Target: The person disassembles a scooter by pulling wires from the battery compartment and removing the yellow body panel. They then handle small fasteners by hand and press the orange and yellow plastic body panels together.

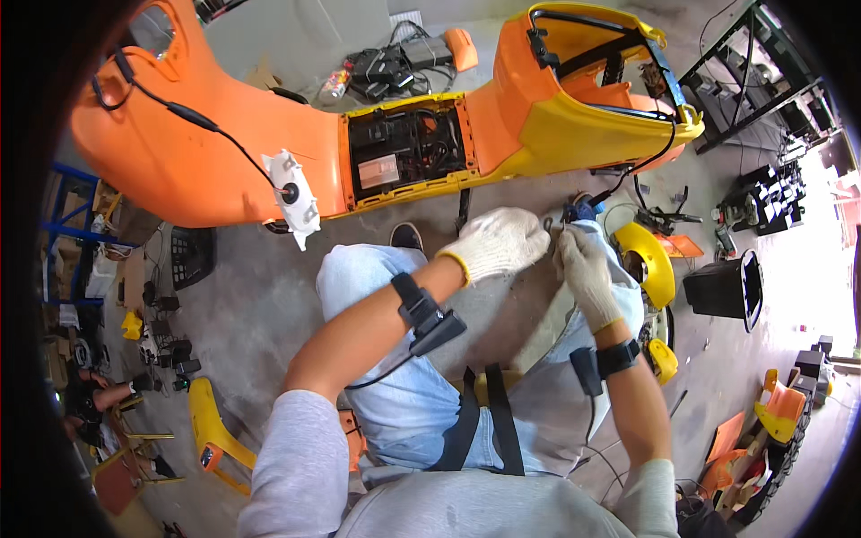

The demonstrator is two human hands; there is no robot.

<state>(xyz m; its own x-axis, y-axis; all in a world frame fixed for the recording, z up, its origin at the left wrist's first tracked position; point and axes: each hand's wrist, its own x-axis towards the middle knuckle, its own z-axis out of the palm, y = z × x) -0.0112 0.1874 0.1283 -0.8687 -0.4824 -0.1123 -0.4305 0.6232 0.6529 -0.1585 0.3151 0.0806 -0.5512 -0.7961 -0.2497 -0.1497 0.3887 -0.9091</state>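
Observation:
Both hands wear white knit gloves and meet above my knees. My left hand (504, 244) is closed, its fingertips turned to the right. My right hand (585, 269) curls closed just beside it. A small dark loop-like piece (548, 223) shows at the fingertips; what it is and which hand has it, I cannot make out. Just beyond my right hand is a blue object (583, 212) with a black cable running up to the scooter. The orange and yellow scooter body (269, 125) stretches across in front of me, with an open compartment (408, 143) of black parts and wires.
A white plastic part (294, 199) hangs by a cable at the scooter's left. Yellow panels (647, 263) lie right of my knee, near a black bin (725, 289). Another yellow panel (215, 426) lies at lower left. A black metal rack (749, 81) stands far right.

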